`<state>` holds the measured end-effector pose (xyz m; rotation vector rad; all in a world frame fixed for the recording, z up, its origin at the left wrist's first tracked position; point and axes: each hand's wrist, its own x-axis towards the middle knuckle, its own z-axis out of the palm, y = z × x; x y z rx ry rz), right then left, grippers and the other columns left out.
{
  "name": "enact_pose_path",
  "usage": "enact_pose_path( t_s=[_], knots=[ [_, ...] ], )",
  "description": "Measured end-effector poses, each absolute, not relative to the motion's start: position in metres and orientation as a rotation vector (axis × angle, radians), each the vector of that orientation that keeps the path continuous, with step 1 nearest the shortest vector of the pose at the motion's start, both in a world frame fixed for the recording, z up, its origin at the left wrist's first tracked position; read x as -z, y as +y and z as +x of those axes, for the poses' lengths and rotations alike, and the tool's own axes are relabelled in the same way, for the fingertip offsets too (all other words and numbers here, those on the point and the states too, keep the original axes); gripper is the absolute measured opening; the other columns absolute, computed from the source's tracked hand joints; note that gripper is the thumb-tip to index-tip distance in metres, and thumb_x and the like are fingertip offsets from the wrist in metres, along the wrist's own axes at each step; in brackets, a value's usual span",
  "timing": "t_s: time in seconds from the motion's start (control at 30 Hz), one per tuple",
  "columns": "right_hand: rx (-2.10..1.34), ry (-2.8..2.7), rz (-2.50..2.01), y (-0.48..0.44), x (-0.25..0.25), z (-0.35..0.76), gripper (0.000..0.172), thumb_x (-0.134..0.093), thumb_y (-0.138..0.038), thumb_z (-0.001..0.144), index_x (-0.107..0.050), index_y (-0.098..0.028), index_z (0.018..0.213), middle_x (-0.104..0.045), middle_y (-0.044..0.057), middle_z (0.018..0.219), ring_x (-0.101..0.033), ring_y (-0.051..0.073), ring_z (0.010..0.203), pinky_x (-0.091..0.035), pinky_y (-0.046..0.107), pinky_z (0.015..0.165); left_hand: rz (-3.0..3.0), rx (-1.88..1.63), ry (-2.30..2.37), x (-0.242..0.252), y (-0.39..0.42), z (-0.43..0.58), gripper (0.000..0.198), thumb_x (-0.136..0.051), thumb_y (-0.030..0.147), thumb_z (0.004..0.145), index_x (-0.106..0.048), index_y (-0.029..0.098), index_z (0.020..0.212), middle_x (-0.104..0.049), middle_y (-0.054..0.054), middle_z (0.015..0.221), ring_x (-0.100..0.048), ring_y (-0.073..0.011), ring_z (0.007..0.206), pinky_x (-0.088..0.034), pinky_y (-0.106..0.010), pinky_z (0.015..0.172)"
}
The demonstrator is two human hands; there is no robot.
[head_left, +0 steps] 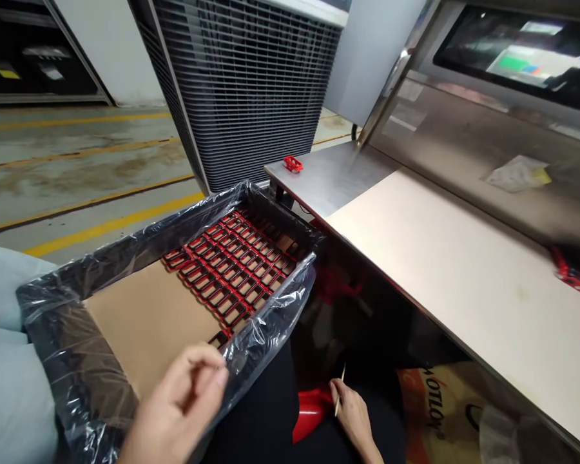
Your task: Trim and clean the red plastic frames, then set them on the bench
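a factory floor: yellow-striped concrete [82, 161], a steel workbench [328, 180], an industrial fan [241, 90], a crate of red moulded parts [275, 216].

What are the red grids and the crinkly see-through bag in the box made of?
The red grids look like glossy moulded plastic, since their edges shine smoothly, though painted metal is possible. The crinkly bag looks like thin clear plastic film: it wrinkles and glints.
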<state>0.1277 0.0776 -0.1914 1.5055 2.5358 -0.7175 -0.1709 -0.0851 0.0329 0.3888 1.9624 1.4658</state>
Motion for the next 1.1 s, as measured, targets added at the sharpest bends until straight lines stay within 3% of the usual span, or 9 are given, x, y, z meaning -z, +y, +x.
enact_pose_path(
  t_s=[0.07, 0.13, 0.2, 0.3, 0.37, 0.5, 0.97, 1.1],
  knots=[
    [0.74, 2.527, 1.494, 0.082, 0.191, 0.121, 0.033, -0.044, -0.025, 0.1, -0.076, -0.024, 0.094, -0.081, 0.006, 0.085, -0.079, 0.024, 0.078, -0.049, 0.024, 0.063, 0.632, -1.136, 2.286, -0.021, -0.085, -0.213, 0.034, -0.058, 0.06, 0.085, -0.061, 0.028, 0.095, -0.045, 0.006, 0.064, -0.052, -0.0178, 0.058, -0.044, -0.026, 0.057],
    [0.758, 2.522, 1.491, 0.087, 0.191, 0.116, 0.033, -0.043, -0.026, 0.1, -0.075, -0.023, 0.095, -0.081, 0.006, 0.086, -0.079, 0.024, 0.08, -0.05, 0.024, 0.064, 0.889, -0.728, 2.423, -0.009, -0.081, -0.249, 0.039, -0.042, 0.057, 0.086, -0.063, 0.025, 0.092, -0.042, 0.005, 0.059, -0.053, -0.019, 0.056, -0.045, -0.028, 0.059],
    [0.771, 2.522, 1.494, 0.091, 0.192, 0.11, 0.034, -0.042, -0.027, 0.1, -0.075, -0.023, 0.096, -0.081, 0.007, 0.089, -0.079, 0.023, 0.082, -0.05, 0.024, 0.066, 0.995, -0.531, 2.389, 0.002, -0.07, -0.271, 0.033, -0.045, 0.047, 0.086, -0.068, 0.024, 0.086, -0.051, 0.003, 0.056, -0.057, -0.0202, 0.058, -0.044, -0.029, 0.061],
    [0.784, 2.525, 1.502, 0.096, 0.193, 0.106, 0.037, -0.039, -0.028, 0.101, -0.075, -0.023, 0.097, -0.081, 0.007, 0.09, -0.079, 0.024, 0.084, -0.051, 0.025, 0.068, 1.126, -0.225, 2.32, 0.017, -0.049, -0.273, 0.021, -0.054, 0.028, 0.093, -0.072, 0.021, 0.087, -0.074, -0.003, 0.082, -0.068, -0.022, 0.079, -0.05, -0.034, 0.076],
    [0.793, 2.526, 1.503, 0.097, 0.195, 0.106, 0.037, -0.038, -0.028, 0.102, -0.075, -0.023, 0.098, -0.081, 0.007, 0.091, -0.079, 0.024, 0.084, -0.051, 0.026, 0.069, 1.18, -0.019, 2.266, 0.026, -0.039, -0.264, 0.014, -0.061, 0.026, 0.097, -0.072, 0.018, 0.092, -0.076, -0.005, 0.098, -0.071, -0.0226, 0.091, -0.053, -0.041, 0.085],
    [0.813, 2.53, 1.496, 0.096, 0.198, 0.111, 0.038, -0.038, -0.03, 0.102, -0.075, -0.022, 0.097, -0.081, 0.008, 0.09, -0.079, 0.025, 0.082, -0.051, 0.027, 0.068, 1.205, 0.289, 2.196, 0.038, -0.036, -0.251, 0.018, -0.064, 0.031, 0.1, -0.072, 0.015, 0.101, -0.077, -0.005, 0.1, -0.074, -0.0233, 0.095, -0.057, -0.047, 0.091],
    [0.841, 2.558, 1.498, 0.095, 0.206, 0.131, 0.045, -0.032, -0.034, 0.101, -0.075, -0.021, 0.099, -0.081, 0.01, 0.088, -0.078, 0.025, 0.078, -0.051, 0.027, 0.066, 1.248, 0.442, 2.147, 0.038, -0.037, -0.251, 0.021, -0.06, 0.033, 0.103, -0.072, 0.015, 0.101, -0.077, -0.006, 0.104, -0.074, -0.0229, 0.098, -0.058, -0.045, 0.09],
    [0.847, 2.553, 1.507, 0.095, 0.208, 0.13, 0.044, -0.033, -0.034, 0.1, -0.076, -0.021, 0.099, -0.081, 0.01, 0.085, -0.079, 0.026, 0.079, -0.052, 0.028, 0.066, 1.256, 0.423, 2.198, 0.029, -0.019, -0.249, 0.023, -0.058, 0.033, 0.104, -0.069, 0.016, 0.114, -0.075, -0.008, 0.115, -0.072, -0.0252, 0.105, -0.057, -0.049, 0.093]
  ],
)
